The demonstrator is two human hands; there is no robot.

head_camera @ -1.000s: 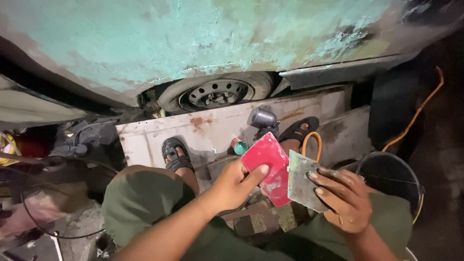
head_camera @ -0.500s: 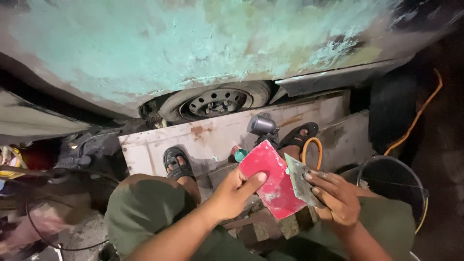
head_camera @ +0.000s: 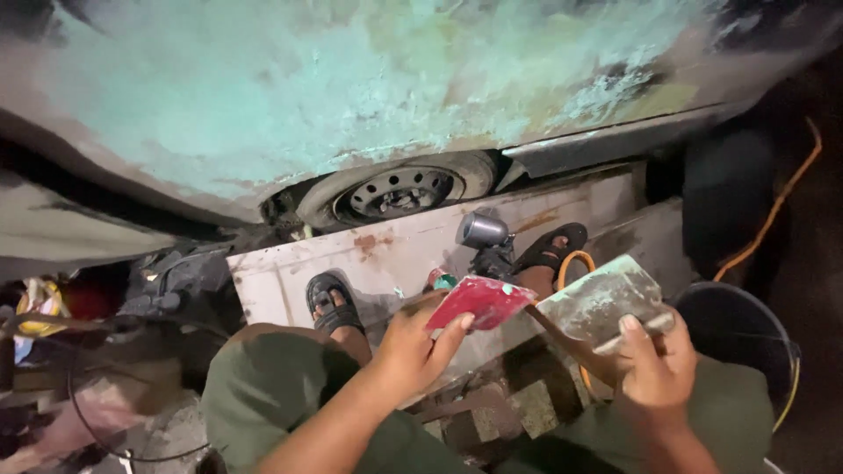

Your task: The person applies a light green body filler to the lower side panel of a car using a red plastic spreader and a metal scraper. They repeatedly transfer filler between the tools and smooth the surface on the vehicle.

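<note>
Fingers [head_camera: 457, 326] of left hand [head_camera: 413, 351] pinch red spreader [head_camera: 479, 300]; right hand [head_camera: 654, 369] grips grey board [head_camera: 601, 303].

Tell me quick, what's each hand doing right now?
Left hand: closed on a red flat card.
Right hand: closed on a grey smeared flat plate.

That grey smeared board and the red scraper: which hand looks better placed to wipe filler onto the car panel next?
Probably the left hand: it pinches the red scraper, the spreading tool, by its near edge. The right hand grips the grey board, level beside it.
</note>
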